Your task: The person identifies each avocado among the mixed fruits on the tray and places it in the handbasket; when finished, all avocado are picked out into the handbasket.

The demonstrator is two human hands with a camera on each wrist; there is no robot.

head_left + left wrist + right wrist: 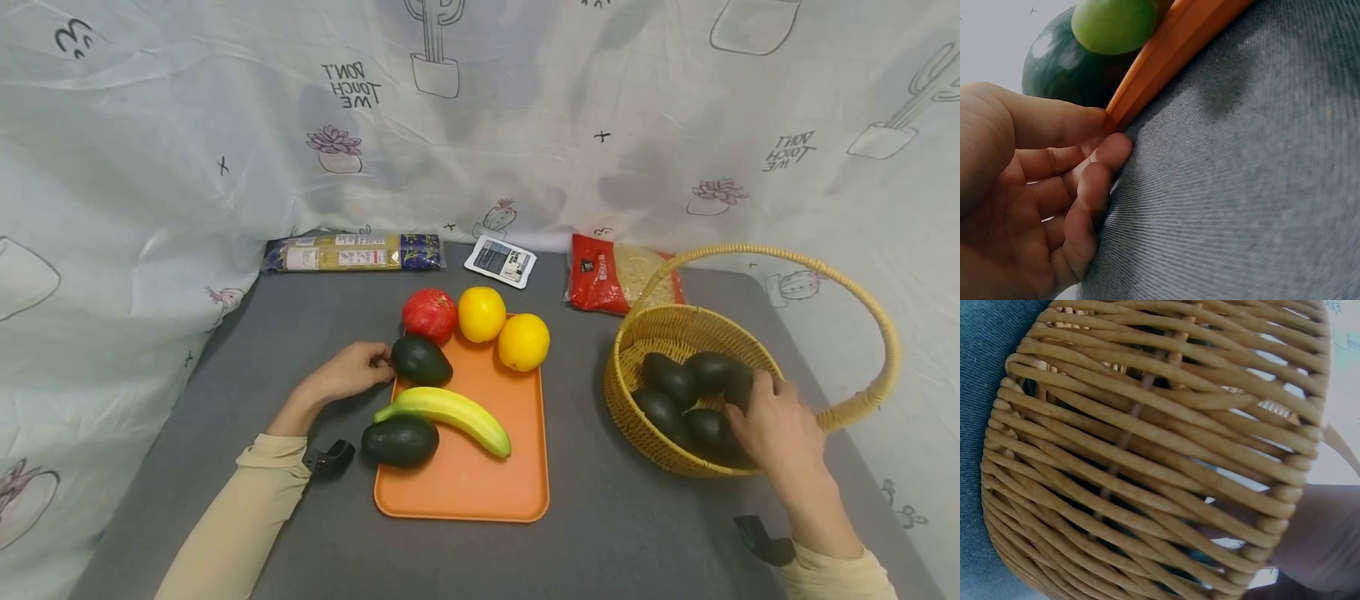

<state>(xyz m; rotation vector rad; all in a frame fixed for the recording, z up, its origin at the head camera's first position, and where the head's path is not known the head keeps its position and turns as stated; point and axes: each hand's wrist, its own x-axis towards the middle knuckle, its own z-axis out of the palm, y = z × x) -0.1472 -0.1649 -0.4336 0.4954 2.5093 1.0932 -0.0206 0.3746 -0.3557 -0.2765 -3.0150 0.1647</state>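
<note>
An orange tray (pixel 480 492) lies on the table, and my left hand (pixel 354 372) pinches its left rim; in the left wrist view the thumb (pixel 1060 122) rests on the edge with fingers curled below. Beside that hand, an avocado (pixel 422 360) sits on the tray. A banana (pixel 450 412) and a second avocado (pixel 401 441) lie nearer the front. At the right stands a wicker basket (pixel 622 392) holding several avocados (pixel 663 417). Reaching inside it, my right hand (pixel 783 429) grips one dark avocado (pixel 738 387), partly hidden by the fingers. Basket weave fills most of the right wrist view.
A pomegranate (pixel 430 315) and two yellow round fruits (pixel 482 314) sit at the tray's back. Behind are a noodle packet (pixel 352 252), a white package (pixel 501 261) and a red bag (pixel 596 275). The basket's tall handle (pixel 862 292) leans right.
</note>
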